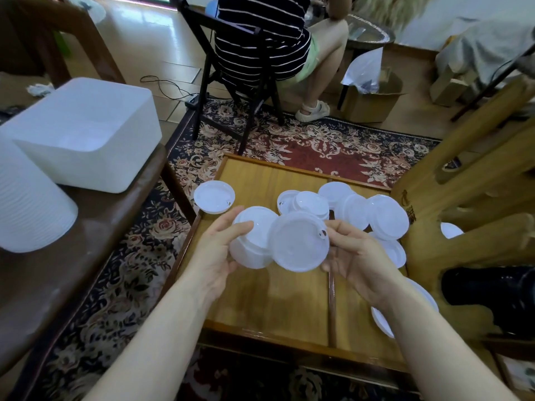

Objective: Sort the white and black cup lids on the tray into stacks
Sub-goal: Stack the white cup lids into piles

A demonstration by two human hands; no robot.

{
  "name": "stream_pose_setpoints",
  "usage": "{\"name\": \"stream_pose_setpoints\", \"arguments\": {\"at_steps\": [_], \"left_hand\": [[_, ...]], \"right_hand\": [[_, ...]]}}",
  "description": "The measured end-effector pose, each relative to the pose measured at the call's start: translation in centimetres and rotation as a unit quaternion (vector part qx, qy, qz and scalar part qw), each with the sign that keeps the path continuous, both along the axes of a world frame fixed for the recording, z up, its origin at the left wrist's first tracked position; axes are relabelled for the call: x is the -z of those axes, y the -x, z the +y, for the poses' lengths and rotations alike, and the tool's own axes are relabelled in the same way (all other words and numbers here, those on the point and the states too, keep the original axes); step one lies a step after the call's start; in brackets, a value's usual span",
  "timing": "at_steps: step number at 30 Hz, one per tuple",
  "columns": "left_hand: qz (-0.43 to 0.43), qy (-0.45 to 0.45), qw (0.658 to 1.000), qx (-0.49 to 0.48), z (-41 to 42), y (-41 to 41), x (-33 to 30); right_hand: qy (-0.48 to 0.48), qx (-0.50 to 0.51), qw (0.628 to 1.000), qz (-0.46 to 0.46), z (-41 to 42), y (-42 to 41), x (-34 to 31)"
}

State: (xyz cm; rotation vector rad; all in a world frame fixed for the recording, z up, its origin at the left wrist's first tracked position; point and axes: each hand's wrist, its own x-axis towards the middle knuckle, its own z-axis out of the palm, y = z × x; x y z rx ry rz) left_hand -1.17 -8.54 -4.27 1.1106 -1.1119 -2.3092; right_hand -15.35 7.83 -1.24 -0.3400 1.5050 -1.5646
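Note:
My left hand (215,253) grips a stack of white lids (251,241) above the wooden tray (269,299). My right hand (356,256) pinches a single white lid (299,244) by its right edge, held against the stack and overlapping its right side. Several loose white lids (362,211) lie piled at the tray's far right. One white lid (213,196) rests on the tray's far left corner. More white lids (382,316) lie under my right forearm. No black lid shows on the tray.
A dark wooden table at left carries a white tub (86,131) and a stack of white cups (26,204). A carved wooden chair (469,180) stands right of the tray with a black object (498,293) below it. A person sits on a black chair (231,91) beyond.

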Motion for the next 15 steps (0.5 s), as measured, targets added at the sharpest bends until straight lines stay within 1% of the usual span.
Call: {"name": "stream_pose_setpoints", "arguments": {"at_steps": [1, 3, 5, 7, 10, 13, 15], "left_hand": [[-0.003, 0.001, 1.000, 0.019, 0.2, 0.0, 0.0], [-0.002, -0.002, 0.999, 0.051, 0.6, 0.1, -0.2], [-0.003, -0.006, 0.997, 0.076, 1.1, 0.0, -0.3], [-0.006, -0.005, 0.996, 0.092, 1.6, 0.1, -0.2], [-0.005, -0.002, 0.994, 0.108, 2.1, 0.3, 0.1], [-0.003, 0.011, 0.991, 0.134, 2.5, 0.3, 0.2], [-0.005, 0.021, 0.991, 0.134, 2.5, 0.2, 0.3]], "right_hand": [[0.001, 0.005, 1.000, -0.030, -0.1, 0.0, 0.1], [-0.012, 0.018, 0.998, -0.062, -0.2, 0.0, 0.3], [-0.024, 0.028, 0.998, -0.060, -0.3, 0.0, 0.6], [-0.049, 0.032, 0.998, 0.001, -0.3, 0.0, 1.0], [-0.094, 0.024, 0.985, 0.146, -0.5, -0.5, 1.3], [-0.110, -0.002, 0.971, 0.211, -0.8, -1.2, 1.6], [-0.112, -0.027, 0.963, 0.242, -0.8, -1.3, 1.9]]}}
